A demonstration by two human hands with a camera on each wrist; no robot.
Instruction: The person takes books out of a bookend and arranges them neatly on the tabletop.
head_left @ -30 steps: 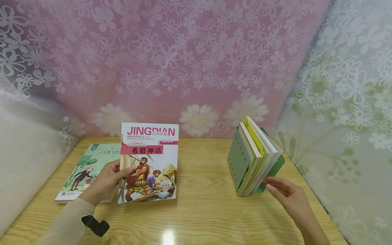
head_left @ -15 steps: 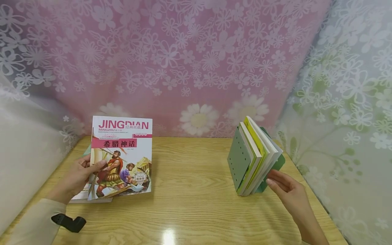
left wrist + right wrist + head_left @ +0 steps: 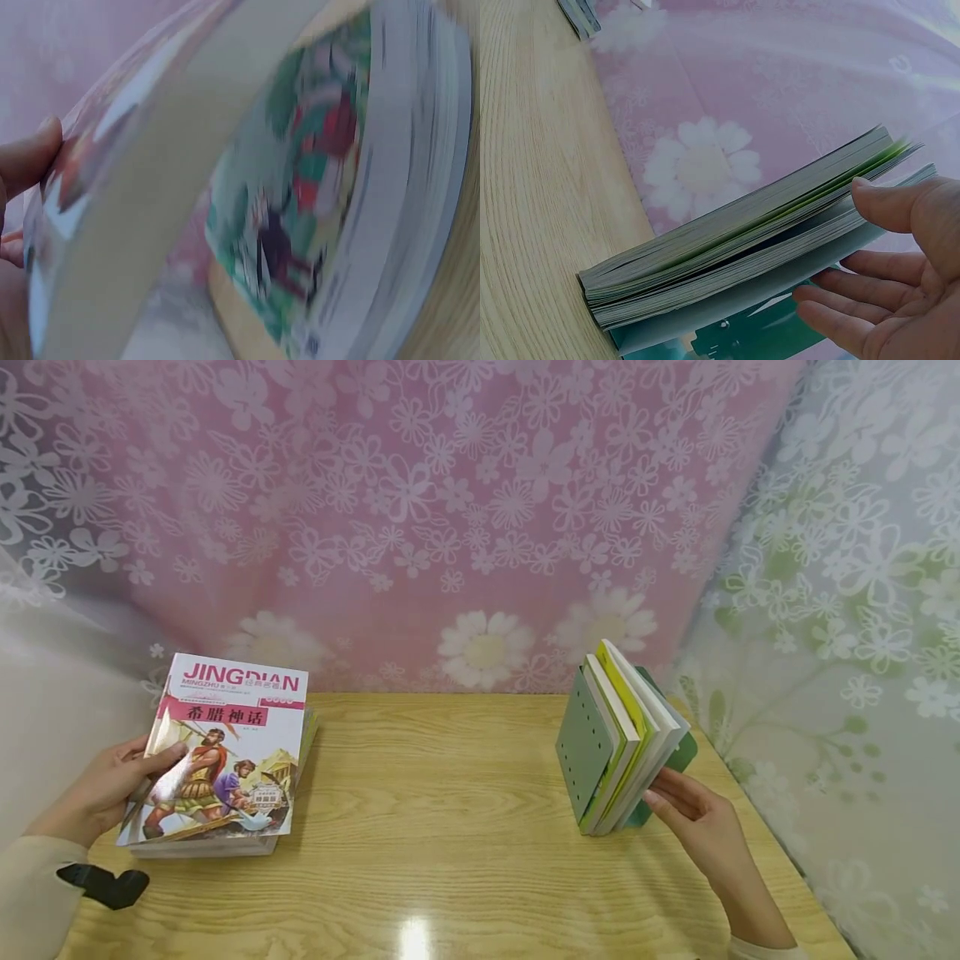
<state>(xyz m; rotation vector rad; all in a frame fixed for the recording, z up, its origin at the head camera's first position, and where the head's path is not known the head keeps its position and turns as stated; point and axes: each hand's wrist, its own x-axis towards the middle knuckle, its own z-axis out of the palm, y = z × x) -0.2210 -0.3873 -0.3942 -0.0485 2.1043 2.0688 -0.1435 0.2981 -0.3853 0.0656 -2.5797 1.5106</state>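
My left hand (image 3: pixel 112 785) holds a paperback book (image 3: pixel 225 760) with a pink-and-white cover by its left edge, thumb on the front. The paperback is over the books lying at the table's left. In the left wrist view it slants above a green-covered book (image 3: pixel 300 180), with a gap between them. My right hand (image 3: pixel 701 827) is at the right side of several upright books (image 3: pixel 626 760) between green bookends (image 3: pixel 585 752). In the right wrist view, its thumb lies by the page edges and its fairly straight fingers are beside the outer book's cover (image 3: pixel 757 322).
The wooden table (image 3: pixel 442 810) stretches between the lying books and the upright ones. A pink flowered curtain (image 3: pixel 420 527) hangs behind it. Pale flowered sheeting (image 3: pixel 855 652) closes off the right side.
My left hand has carried the paperback leftwards, and it now covers most of the lying green book in the head view. My right hand has stayed by the upright books, shifting only slightly.
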